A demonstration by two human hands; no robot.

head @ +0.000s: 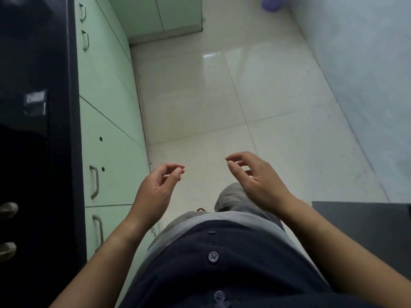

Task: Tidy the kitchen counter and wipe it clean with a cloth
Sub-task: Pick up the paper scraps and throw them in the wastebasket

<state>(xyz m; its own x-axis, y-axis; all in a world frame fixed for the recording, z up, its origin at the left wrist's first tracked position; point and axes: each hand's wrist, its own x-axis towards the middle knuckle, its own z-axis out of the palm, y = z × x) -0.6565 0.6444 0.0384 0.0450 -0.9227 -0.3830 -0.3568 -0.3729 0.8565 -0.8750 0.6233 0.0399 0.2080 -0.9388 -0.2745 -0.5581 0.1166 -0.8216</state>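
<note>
Counter (33, 63): dark glossy slab along left edge of view, above pale green cabinet fronts (106, 130). Likely hard, slick, easy to wipe. Cloth not in view; presumably soft and limp, best bunched in palm. Left hand (159, 187) and right hand (253, 176) empty, fingers loosely curled, over tiled floor (222, 96), clear of counter.

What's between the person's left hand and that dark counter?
In the head view, only pale green cabinet fronts with metal handles show between the left hand and the counter.
</note>
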